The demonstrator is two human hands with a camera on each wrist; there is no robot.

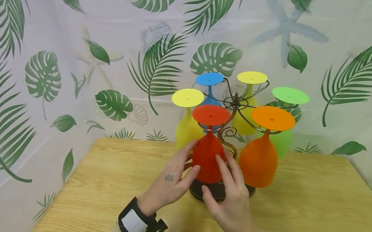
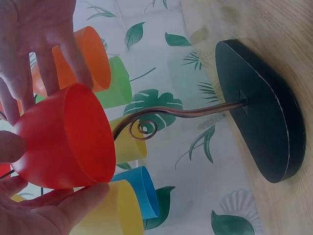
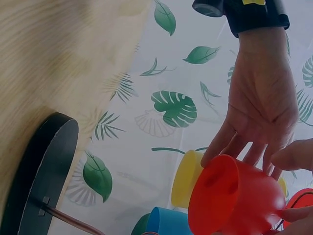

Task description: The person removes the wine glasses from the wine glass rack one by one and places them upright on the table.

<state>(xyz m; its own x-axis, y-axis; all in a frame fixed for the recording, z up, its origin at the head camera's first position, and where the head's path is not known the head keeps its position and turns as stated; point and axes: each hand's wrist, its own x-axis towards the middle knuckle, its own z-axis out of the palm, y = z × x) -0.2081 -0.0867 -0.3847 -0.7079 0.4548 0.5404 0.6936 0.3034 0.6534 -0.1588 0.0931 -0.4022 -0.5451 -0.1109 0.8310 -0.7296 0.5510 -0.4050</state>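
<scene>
A red wine glass [image 1: 207,156], plain-coloured like plastic, hangs upside down by its foot at the front of a dark metal glass rack [image 1: 230,138]. My left hand [image 1: 172,175] holds its left side, thumb in front and fingers further round. On the right side, fairly straight fingers of my right hand [image 1: 231,199] touch the bowl, with the thumb lower and apart from it. The left wrist view shows the red bowl [image 2: 68,137] between my right hand [image 2: 41,44] and my left hand [image 2: 49,210]. In the right wrist view, left fingertips rest against the bowl [image 3: 239,196].
Around the rack hang an orange glass [image 1: 259,162], a green glass [image 1: 284,139], a blue glass [image 1: 211,96] and two yellow glasses, one at left [image 1: 187,130]. The rack's black base [image 2: 264,112] stands on a wooden table [image 1: 121,170]. Behind is a leaf-patterned sheet [image 1: 89,19].
</scene>
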